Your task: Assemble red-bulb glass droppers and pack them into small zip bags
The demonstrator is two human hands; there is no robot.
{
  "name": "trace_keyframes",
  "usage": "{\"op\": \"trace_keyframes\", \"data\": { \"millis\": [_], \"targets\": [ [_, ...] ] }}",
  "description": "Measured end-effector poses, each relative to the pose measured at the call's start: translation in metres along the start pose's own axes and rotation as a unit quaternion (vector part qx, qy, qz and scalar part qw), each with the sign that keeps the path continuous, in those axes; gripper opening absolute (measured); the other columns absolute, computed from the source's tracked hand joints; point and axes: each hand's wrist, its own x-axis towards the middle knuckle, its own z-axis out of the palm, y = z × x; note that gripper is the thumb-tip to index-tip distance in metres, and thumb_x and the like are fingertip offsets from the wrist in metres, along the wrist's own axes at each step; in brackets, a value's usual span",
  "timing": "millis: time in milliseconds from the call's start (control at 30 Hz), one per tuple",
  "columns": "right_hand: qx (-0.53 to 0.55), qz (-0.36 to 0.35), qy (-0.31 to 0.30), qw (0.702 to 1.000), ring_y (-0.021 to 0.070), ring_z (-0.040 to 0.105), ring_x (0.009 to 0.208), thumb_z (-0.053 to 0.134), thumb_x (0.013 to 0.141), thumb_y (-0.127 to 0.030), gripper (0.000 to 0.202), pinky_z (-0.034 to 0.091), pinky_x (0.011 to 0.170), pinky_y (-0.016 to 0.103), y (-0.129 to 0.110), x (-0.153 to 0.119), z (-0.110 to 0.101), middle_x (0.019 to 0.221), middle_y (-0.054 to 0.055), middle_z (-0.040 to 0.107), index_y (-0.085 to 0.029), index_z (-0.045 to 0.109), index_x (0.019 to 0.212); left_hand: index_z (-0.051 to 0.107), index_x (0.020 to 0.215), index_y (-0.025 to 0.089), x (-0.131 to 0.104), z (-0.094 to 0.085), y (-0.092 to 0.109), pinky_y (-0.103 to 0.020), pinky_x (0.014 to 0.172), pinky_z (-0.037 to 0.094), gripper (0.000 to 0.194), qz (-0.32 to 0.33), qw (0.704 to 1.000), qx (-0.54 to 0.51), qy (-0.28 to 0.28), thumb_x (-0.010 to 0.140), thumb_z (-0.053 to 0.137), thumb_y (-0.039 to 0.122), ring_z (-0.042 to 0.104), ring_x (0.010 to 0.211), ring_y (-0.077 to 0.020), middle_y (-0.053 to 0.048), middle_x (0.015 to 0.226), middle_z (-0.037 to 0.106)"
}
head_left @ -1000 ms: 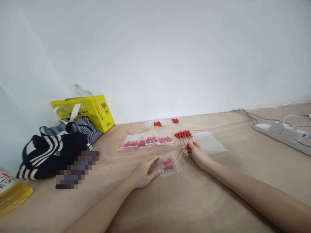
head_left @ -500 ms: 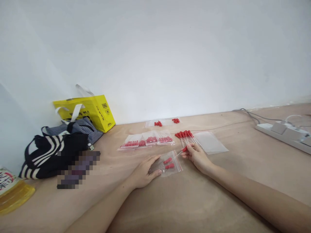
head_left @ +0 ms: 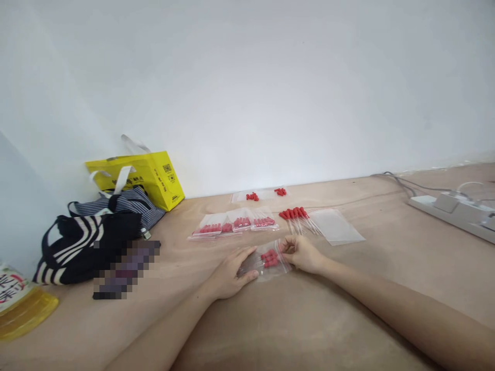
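Note:
A clear zip bag (head_left: pixel 263 273) with a red line along its opening lies on the wooden table, and several red-topped droppers (head_left: pixel 269 257) are inside it. My left hand (head_left: pixel 234 274) grips the bag's closed end between thumb and fingers. At the opening on the right, the fingers of my right hand (head_left: pixel 299 252) are pressed together at the bag's edge; whether they still touch a dropper is hidden. Behind my right hand, several loose droppers (head_left: pixel 296 214) lie fanned out with red tops pointing away. Beside them is a flat clear bag (head_left: pixel 334 226).
Filled bags (head_left: pixel 242 222) lie in a row behind my left hand, with red pieces (head_left: pixel 252 197) further back. At left are a yellow bag (head_left: pixel 166 180), a black striped bag (head_left: pixel 88 247) and a bottle (head_left: pixel 27 309). A power strip (head_left: pixel 452 211) is at right.
My right hand has moved left to the bag's opening. The dropper it held is now inside the bag beside the others. My left hand has kept its hold.

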Motion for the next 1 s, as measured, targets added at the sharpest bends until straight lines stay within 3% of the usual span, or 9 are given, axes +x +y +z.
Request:
{"op": "trace_keyframes", "data": {
  "millis": [67, 100, 233, 333, 733, 1000],
  "targets": [
    [-0.133, -0.007, 0.035, 0.990, 0.0102, 0.055, 0.056, 0.059, 0.064, -0.021, 0.005, 0.041, 0.051, 0.019, -0.001, 0.009, -0.016, 0.064, -0.001, 0.062, -0.017, 0.059, 0.067, 0.036, 0.126, 0.023, 0.000, 0.000, 0.000, -0.039, 0.098, 0.031, 0.053, -0.003, 1.000, 0.003, 0.002, 0.079, 0.047, 0.043, 0.039, 0.117, -0.0223, -0.005, 0.129, 0.042],
    [-0.224, 0.006, 0.083, 0.971, 0.0107, 0.056, 0.060, 0.057, 0.066, -0.021, 0.004, 0.041, 0.054, 0.019, -0.001, 0.015, -0.026, 0.066, -0.001, 0.063, -0.019, 0.060, 0.067, 0.036, 0.126, 0.023, 0.000, 0.000, 0.001, -0.039, 0.098, 0.032, 0.053, -0.005, 1.000, 0.004, 0.002, 0.079, 0.047, 0.044, 0.039, 0.117, -0.0224, -0.005, 0.129, 0.042],
    [-0.318, 0.075, 0.191, 0.925, 0.0177, 0.057, 0.076, 0.050, 0.073, -0.027, 0.016, 0.039, 0.062, 0.025, 0.005, 0.045, -0.060, 0.083, 0.007, 0.062, -0.019, 0.063, 0.077, 0.036, 0.126, 0.023, 0.000, -0.001, 0.002, -0.039, 0.098, 0.031, 0.053, -0.011, 1.000, 0.008, -0.003, 0.079, 0.046, 0.044, 0.038, 0.118, -0.0227, -0.006, 0.130, 0.042],
    [-0.361, 0.109, 0.230, 0.897, 0.0215, 0.056, 0.083, 0.045, 0.077, -0.033, 0.025, 0.038, 0.065, 0.028, 0.014, 0.063, -0.069, 0.095, 0.011, 0.058, -0.019, 0.064, 0.086, 0.036, 0.126, 0.022, -0.001, -0.001, 0.001, -0.039, 0.099, 0.031, 0.052, -0.008, 1.000, 0.010, -0.009, 0.079, 0.046, 0.044, 0.038, 0.118, -0.0221, -0.006, 0.130, 0.041],
    [-0.399, 0.139, 0.229, 0.877, 0.0192, 0.056, 0.083, 0.040, 0.080, -0.032, 0.027, 0.038, 0.063, 0.027, 0.026, 0.081, -0.069, 0.101, 0.008, 0.055, -0.020, 0.063, 0.087, 0.034, 0.128, 0.020, -0.002, 0.000, -0.001, -0.041, 0.101, 0.027, 0.058, -0.034, 0.999, 0.024, -0.029, 0.079, 0.044, 0.049, 0.031, 0.123, -0.0238, -0.008, 0.134, 0.036],
    [-0.400, 0.160, 0.205, 0.879, 0.0196, 0.057, 0.084, 0.046, 0.076, -0.044, 0.031, 0.039, 0.064, 0.026, 0.022, 0.075, -0.063, 0.099, 0.008, 0.058, -0.021, 0.063, 0.089, 0.035, 0.127, 0.020, -0.002, 0.001, -0.002, -0.039, 0.100, 0.029, 0.057, -0.021, 0.999, 0.021, -0.020, 0.079, 0.044, 0.048, 0.034, 0.121, -0.0230, -0.007, 0.132, 0.038]
  ]
}}
